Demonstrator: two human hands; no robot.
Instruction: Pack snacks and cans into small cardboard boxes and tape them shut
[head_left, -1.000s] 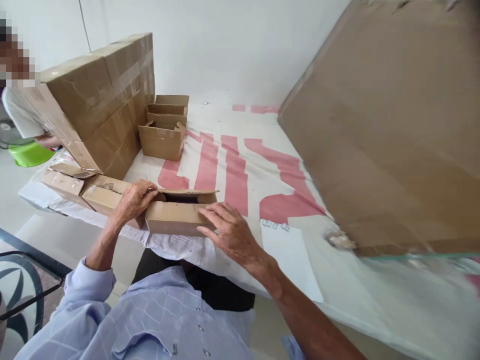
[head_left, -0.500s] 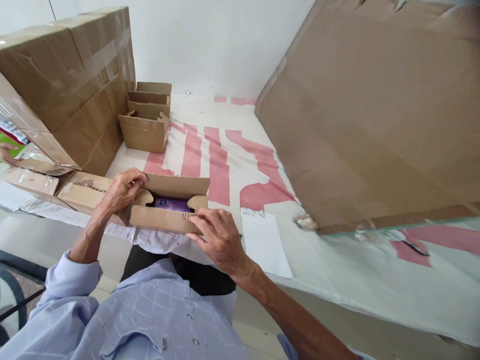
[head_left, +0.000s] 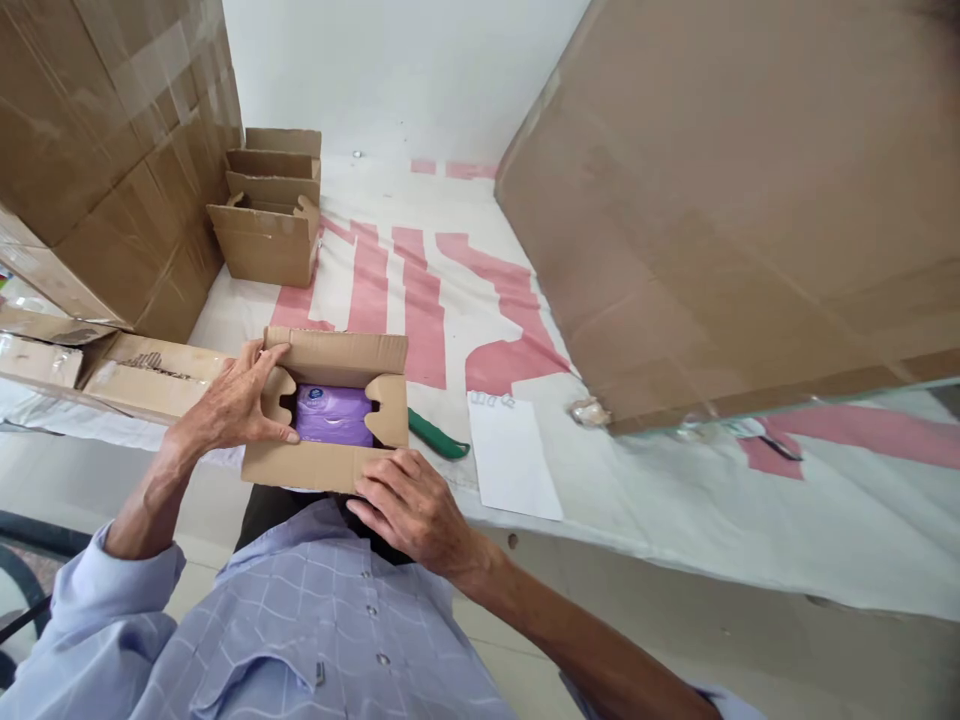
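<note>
An open cardboard box (head_left: 300, 467) sits at the table's front edge, directly before me. Inside lies a shiny purple packet (head_left: 334, 418), seen between the two notched side flaps. My left hand (head_left: 236, 400) grips the box's left end, its thumb at the side flap and its fingers by the back flap. With curled fingers, my right hand (head_left: 416, 505) holds the front flap near its right corner. A green curved object (head_left: 437, 437) lies just right of the box, one end hidden behind it.
Two open cartons (head_left: 262, 243) stand farther back, beside a tall stack of taped boxes (head_left: 142, 170). Closed boxes (head_left: 154, 375) line the left front edge. A white paper sheet (head_left: 514, 460) lies to the right, before a large brown panel (head_left: 720, 200).
The front flap has swung outward and down toward me, showing more of the purple packet. My left thumb has moved to the box's inner left side. The camera view has shifted.
</note>
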